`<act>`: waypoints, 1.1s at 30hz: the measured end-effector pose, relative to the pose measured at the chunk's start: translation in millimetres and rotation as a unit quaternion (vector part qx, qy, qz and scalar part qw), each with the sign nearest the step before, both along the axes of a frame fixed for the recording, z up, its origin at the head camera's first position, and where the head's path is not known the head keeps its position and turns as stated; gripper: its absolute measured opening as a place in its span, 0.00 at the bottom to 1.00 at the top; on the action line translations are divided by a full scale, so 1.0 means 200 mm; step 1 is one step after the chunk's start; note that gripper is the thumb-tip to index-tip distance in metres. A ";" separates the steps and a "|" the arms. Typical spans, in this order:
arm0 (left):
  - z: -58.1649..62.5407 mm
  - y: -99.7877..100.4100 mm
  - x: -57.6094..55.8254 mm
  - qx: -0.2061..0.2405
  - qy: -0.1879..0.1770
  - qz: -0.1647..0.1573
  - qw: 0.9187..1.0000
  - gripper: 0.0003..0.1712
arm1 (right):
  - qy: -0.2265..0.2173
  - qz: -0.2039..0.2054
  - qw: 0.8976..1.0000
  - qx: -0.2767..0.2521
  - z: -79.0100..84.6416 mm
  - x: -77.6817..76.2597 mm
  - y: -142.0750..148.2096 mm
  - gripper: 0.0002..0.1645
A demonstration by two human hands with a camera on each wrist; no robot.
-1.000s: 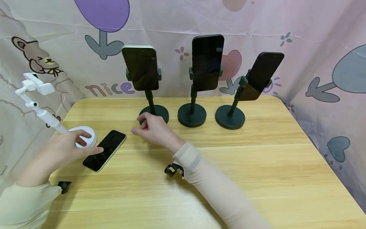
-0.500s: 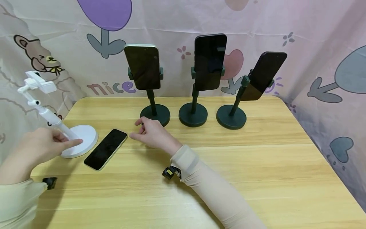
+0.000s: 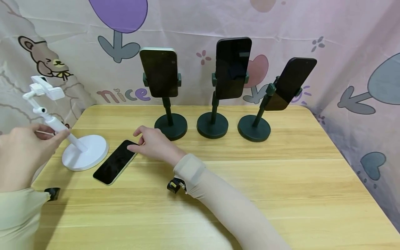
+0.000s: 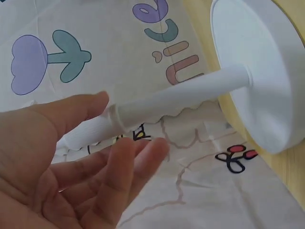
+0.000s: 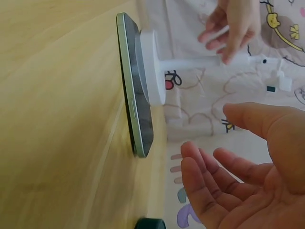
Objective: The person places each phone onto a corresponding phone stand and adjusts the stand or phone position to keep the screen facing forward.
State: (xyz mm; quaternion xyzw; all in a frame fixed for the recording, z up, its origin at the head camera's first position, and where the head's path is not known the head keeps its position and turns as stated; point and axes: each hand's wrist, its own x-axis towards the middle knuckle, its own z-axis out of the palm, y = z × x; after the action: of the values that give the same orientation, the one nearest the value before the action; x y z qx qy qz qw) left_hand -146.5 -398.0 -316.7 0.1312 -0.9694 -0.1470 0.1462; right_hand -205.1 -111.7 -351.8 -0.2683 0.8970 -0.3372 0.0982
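A white phone stand (image 3: 97, 152) stands upright at the left of the table, its round base down and its arm leaning left. My left hand (image 3: 23, 152) is at its pole (image 4: 181, 98); in the left wrist view the thumb and loosely bent fingers lie either side of the pole without closing round it. Whether the thumb touches it I cannot tell. A dark-screened phone (image 3: 114, 163) with a pale green edge lies flat beside the base. My right hand (image 3: 157, 144) hovers by the phone's far end, fingers relaxed and holding nothing, as the right wrist view (image 5: 238, 176) shows.
Along the back stand three dark green phone stands: left (image 3: 171, 128), middle (image 3: 212, 127) and right (image 3: 253, 130). Each carries a phone: left (image 3: 160, 74), middle (image 3: 233, 69), right (image 3: 292, 81). A patterned cloth (image 3: 187, 21) hangs behind the wooden table (image 3: 250, 201).
My left hand has drawn back from over the phone, leftward and up to the white stand's pole. The right hand has shifted left toward the phone. The view has turned slightly.
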 end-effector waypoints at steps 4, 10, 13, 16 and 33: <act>-0.01 0.00 -0.02 -0.001 0.030 -0.004 1.000 0.32 | 0.006 0.012 1.000 0.028 0.03 -0.01 -0.08 0.28; -0.01 -0.01 -0.04 0.011 0.090 -0.019 0.996 0.25 | 0.038 0.040 0.996 0.071 0.05 -0.03 -0.22 0.28; -0.01 0.00 -0.04 0.011 0.097 -0.011 0.995 0.25 | 0.044 0.044 0.995 0.082 0.05 -0.03 -0.30 0.28; -0.01 0.02 -0.05 0.015 0.090 -0.003 0.996 0.27 | 0.034 0.036 0.995 0.083 0.04 -0.04 -0.36 0.27; 0.01 0.05 -0.05 0.039 0.043 -0.038 0.998 0.27 | 0.024 0.015 0.997 0.066 0.00 -0.05 -0.43 0.26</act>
State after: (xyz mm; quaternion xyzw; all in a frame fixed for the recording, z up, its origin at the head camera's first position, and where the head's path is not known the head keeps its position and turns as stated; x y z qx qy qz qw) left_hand -156.0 -388.9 -315.4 0.0937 -0.9600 -0.1959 0.1771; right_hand -214.3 -198.0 -351.6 -0.2825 0.9154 -0.2690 0.0994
